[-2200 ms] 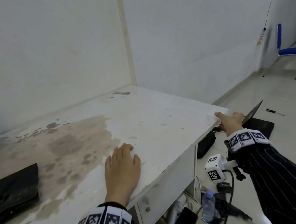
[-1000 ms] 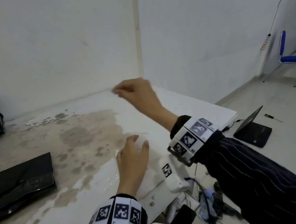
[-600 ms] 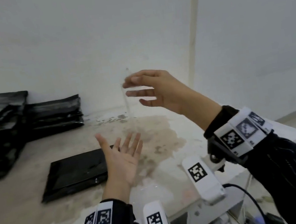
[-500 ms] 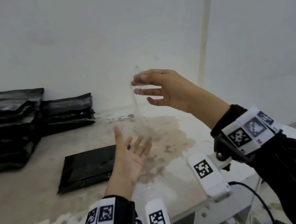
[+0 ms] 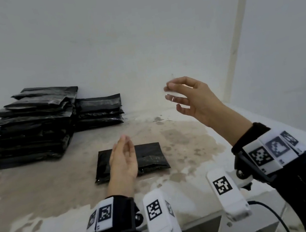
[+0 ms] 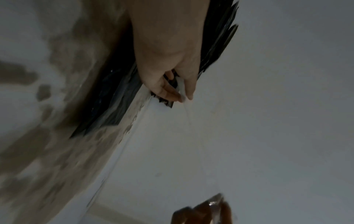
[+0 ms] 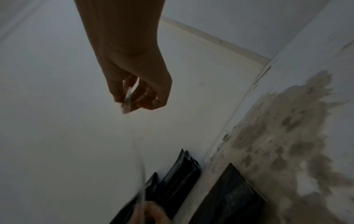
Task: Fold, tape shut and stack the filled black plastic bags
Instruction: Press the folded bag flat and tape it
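A folded black bag (image 5: 150, 156) lies flat on the stained white table (image 5: 40, 194), a little in front of me. A strip of clear tape (image 7: 140, 163) hangs in the air between my two hands. My right hand (image 5: 169, 93) is raised to the right of the bag and pinches the strip's upper end (image 7: 127, 98). My left hand (image 5: 126, 140) hovers over the bag's left half. The left wrist view shows its thumb and fingers (image 6: 182, 95) pinching the lower end. In the head view the tape itself is barely visible.
A tall stack of black bags (image 5: 29, 127) stands at the back left against the wall. A lower stack (image 5: 99, 112) sits right beside it. The table's right edge (image 5: 290, 126) runs behind my right forearm. Both walls meet at a corner (image 5: 235, 32).
My left hand was open with its palm up; its fingers have now closed on the tape's lower end above the bag. The view has swung left, bringing both stacks in.
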